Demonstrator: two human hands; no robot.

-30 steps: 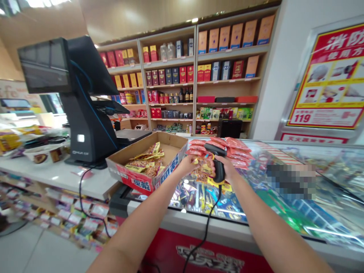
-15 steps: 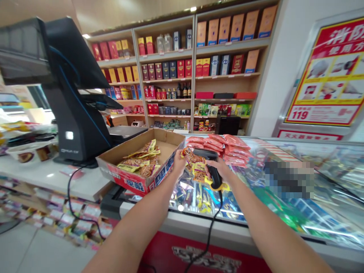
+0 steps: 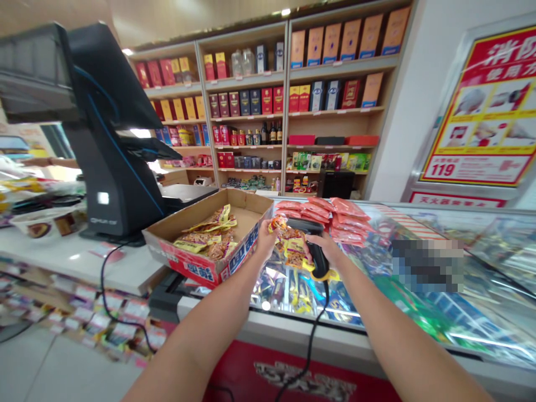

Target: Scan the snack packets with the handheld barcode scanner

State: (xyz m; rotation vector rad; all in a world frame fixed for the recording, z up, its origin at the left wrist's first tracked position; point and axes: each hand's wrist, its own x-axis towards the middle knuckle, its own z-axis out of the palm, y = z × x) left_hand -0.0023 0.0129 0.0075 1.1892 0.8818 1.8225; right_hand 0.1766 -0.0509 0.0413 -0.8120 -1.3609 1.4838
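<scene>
My left hand (image 3: 267, 239) is closed on a yellow and orange snack packet (image 3: 290, 244), held up over the glass counter (image 3: 419, 312). My right hand (image 3: 329, 250) grips a black barcode scanner (image 3: 312, 241) with a yellow base, its head close to the packet. The scanner's black cable hangs down over the counter front. Just left of my left hand lies an open cardboard box (image 3: 196, 265) with several similar packets inside.
A black checkout terminal (image 3: 100, 151) with a screen stands on the white counter at left. A stack of red packets (image 3: 335, 218) rests on the glass behind my hands. Shelves of boxed goods (image 3: 268, 106) fill the back wall. A red poster (image 3: 486, 111) hangs at right.
The view shifted a little right and down a second ago. The scanner and packet came closer together and lower; in the last half second almost nothing moved.
</scene>
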